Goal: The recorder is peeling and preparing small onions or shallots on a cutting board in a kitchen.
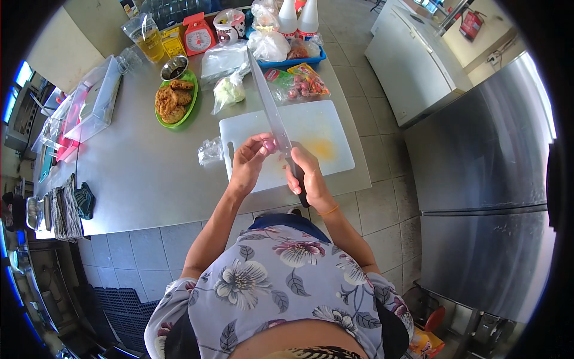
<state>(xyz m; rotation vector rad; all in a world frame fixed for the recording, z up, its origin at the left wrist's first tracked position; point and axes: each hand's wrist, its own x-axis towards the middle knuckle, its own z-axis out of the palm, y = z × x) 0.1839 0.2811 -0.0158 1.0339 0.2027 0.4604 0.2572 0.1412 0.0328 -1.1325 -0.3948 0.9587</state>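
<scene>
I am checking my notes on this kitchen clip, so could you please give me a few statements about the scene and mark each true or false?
1. The right hand grips a long knife. True.
2. The left hand holds a small purple shallot. True.
3. The cutting board is green. False: it is white.
4. The green plate holds fried brown pieces. True.
5. The knife lies flat on the steel table. False: it is held, its blade pointing away from the person.
</scene>
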